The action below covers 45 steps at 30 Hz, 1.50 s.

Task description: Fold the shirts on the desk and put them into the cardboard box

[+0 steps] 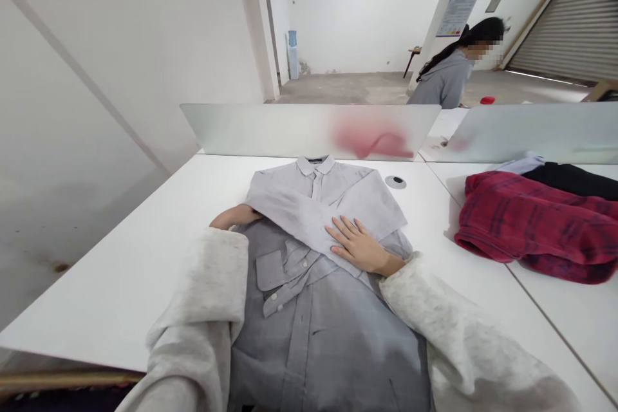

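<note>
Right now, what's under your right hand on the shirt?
Your right hand lies on the grey shirt's sleeve, folded diagonally across the shirt's front. The fabric directly beneath the palm is covered, so it cannot be seen.

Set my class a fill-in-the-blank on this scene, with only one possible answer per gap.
The grey shirt lies with its collar pointing ____ the person.
The right hand rests palm ____ on the sleeve folded across the shirt.
A ____ plaid garment lies to the right, on the white tabletop.

Missing words: away from; down; red.
</note>
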Each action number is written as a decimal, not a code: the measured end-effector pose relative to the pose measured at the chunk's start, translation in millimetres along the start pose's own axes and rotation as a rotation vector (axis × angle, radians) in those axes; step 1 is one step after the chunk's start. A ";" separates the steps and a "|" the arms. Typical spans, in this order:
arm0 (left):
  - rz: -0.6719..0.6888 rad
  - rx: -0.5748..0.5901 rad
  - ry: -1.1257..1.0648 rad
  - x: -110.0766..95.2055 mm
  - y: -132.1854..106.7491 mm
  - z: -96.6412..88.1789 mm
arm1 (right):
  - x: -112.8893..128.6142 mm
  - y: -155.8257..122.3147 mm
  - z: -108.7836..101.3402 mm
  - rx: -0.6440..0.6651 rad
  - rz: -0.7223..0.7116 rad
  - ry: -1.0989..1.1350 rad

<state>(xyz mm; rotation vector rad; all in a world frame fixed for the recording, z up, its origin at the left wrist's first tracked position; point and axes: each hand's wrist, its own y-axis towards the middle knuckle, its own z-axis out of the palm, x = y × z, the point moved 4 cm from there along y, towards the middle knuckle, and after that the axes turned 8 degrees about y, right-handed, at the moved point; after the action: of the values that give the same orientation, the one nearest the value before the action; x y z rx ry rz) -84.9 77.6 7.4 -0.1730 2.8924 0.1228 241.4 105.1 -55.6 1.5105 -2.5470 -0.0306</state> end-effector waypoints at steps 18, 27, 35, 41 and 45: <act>0.100 0.050 0.258 -51.4 16.7 73.2 | -3.9 -2.2 5.8 -0.031 -0.008 -0.021; -0.404 -0.041 0.313 46.3 2.9 41.3 | -2.5 -1.5 3.8 -0.017 -0.006 -0.008; -0.001 -0.109 0.347 -71.7 5.2 34.8 | -2.7 -1.4 4.4 -0.042 -0.012 0.005; 0.582 -0.171 0.267 -192.2 -38.0 95.1 | -9.0 -0.5 12.3 -0.013 -0.046 0.042; 0.586 -0.143 0.266 -187.5 -47.9 112.8 | -34.9 -0.9 12.8 0.080 -0.023 0.113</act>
<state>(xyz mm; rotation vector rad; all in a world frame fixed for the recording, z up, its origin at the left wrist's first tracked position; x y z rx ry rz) 128.3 61.3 -59.4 0.6886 3.0995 0.4374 256.3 134.1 -73.3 1.5232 -2.4696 0.1508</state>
